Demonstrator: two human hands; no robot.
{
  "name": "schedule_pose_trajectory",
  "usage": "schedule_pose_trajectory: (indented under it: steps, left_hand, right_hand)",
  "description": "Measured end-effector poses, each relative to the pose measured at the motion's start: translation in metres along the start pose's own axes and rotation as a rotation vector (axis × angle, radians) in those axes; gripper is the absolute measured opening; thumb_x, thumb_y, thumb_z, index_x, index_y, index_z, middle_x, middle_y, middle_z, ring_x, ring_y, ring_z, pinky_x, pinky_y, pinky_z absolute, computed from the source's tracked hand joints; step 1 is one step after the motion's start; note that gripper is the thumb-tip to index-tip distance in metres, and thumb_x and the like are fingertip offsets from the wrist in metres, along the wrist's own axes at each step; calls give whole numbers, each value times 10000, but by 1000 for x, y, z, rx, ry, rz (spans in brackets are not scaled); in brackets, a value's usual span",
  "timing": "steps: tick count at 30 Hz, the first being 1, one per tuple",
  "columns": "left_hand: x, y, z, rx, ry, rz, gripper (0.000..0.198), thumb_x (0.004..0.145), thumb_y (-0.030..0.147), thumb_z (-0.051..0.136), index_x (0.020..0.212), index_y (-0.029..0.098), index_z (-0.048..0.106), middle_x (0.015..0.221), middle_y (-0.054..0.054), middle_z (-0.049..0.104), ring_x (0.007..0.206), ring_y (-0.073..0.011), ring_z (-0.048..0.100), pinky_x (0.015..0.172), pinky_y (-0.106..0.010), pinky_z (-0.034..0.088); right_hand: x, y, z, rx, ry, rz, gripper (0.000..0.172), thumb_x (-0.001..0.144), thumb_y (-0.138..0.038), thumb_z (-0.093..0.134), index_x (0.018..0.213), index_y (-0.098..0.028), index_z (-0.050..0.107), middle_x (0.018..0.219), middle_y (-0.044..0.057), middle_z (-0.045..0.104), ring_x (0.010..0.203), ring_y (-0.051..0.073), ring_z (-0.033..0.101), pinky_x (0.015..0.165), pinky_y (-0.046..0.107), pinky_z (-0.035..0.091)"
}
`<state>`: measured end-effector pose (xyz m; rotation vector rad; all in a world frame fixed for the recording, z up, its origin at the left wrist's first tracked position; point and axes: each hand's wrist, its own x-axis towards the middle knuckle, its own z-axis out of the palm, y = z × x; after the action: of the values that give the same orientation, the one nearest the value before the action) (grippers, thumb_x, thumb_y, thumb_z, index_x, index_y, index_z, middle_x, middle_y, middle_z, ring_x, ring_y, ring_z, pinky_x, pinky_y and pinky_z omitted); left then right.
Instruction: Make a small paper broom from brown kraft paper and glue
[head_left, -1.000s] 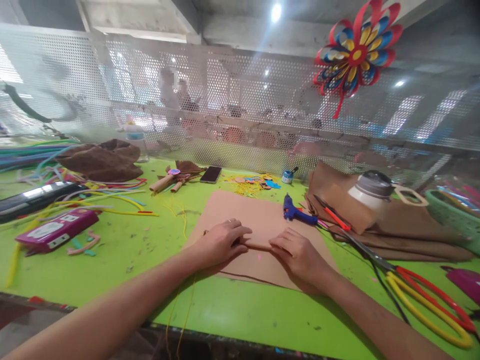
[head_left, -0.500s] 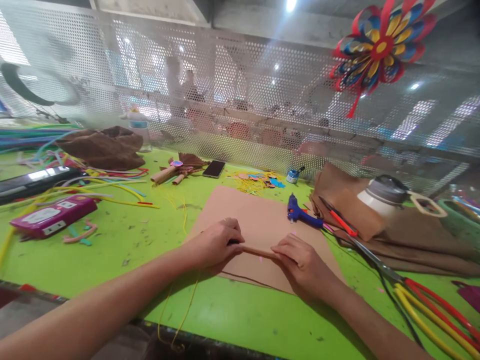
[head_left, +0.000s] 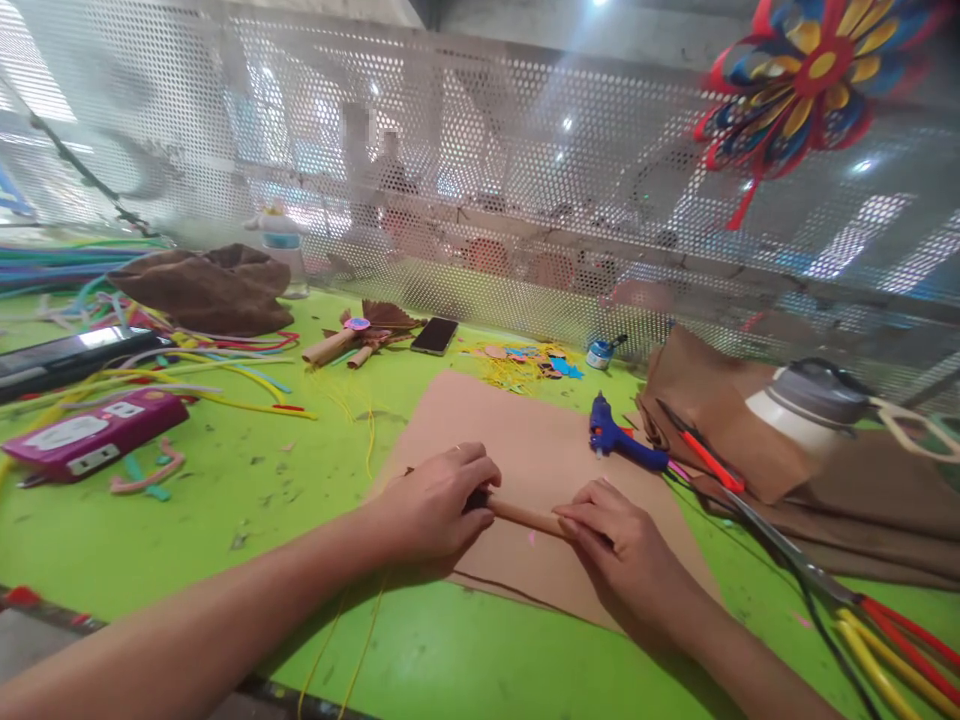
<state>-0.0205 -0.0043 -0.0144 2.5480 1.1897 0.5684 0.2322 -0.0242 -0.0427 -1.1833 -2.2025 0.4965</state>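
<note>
Between my two hands a thin roll of brown paper [head_left: 529, 518] lies crosswise, low over a flat sheet of light brown paper [head_left: 480, 425]. My left hand [head_left: 442, 500] is closed round the roll's left end, its fingers curled and partly hiding it. At the other end, my right hand [head_left: 615, 535] pinches the roll between thumb and fingers. Thin yellow string [head_left: 366, 635] hangs below my left forearm. A blue glue gun [head_left: 621, 438] rests at the right edge of the sheet, beyond my right hand.
Scissors [head_left: 795, 560], a red-handled cutter [head_left: 712, 460], folded brown paper [head_left: 885, 500] and a lidded cup [head_left: 810, 400] crowd the right. A phone [head_left: 434, 336], paper scraps [head_left: 525, 362] and paint jar [head_left: 600, 353] sit behind. A purple power strip [head_left: 97, 432] is left, before a perforated screen [head_left: 465, 180].
My view has shifted slightly left, so the items on the right appear farther right. Both hands still hold the paper roll, which now shows more of its rounded side.
</note>
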Motion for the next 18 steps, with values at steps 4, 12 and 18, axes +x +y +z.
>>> schedule_pose_trajectory:
  steps: [4, 12, 18]
  left_hand:
    - [3, 1, 2, 85, -20, 60, 84, 857, 260, 535, 851, 181, 566, 897, -45, 547, 834, -179, 520, 727, -294, 428]
    - [7, 0, 11, 154, 0, 73, 208, 909, 264, 468, 766, 155, 573, 837, -63, 554, 812, -177, 511, 724, -295, 437]
    - [7, -2, 12, 184, 15, 97, 242, 916, 266, 454, 746, 158, 589, 815, -59, 557, 777, -170, 508, 700, -296, 435]
  right_hand:
    - [-1, 2, 4, -32, 91, 6, 143, 917, -255, 498, 855, -211, 618, 789, 49, 593, 761, 209, 547, 769, 391, 446]
    - [-5, 1, -3, -50, 74, -92, 182, 924, -202, 474, 844, -206, 637, 815, 63, 597, 778, 208, 544, 830, 424, 439]
    - [-17, 5, -8, -176, 99, -198, 169, 914, -178, 472, 1001, -185, 616, 870, 108, 585, 798, 232, 531, 669, 374, 469]
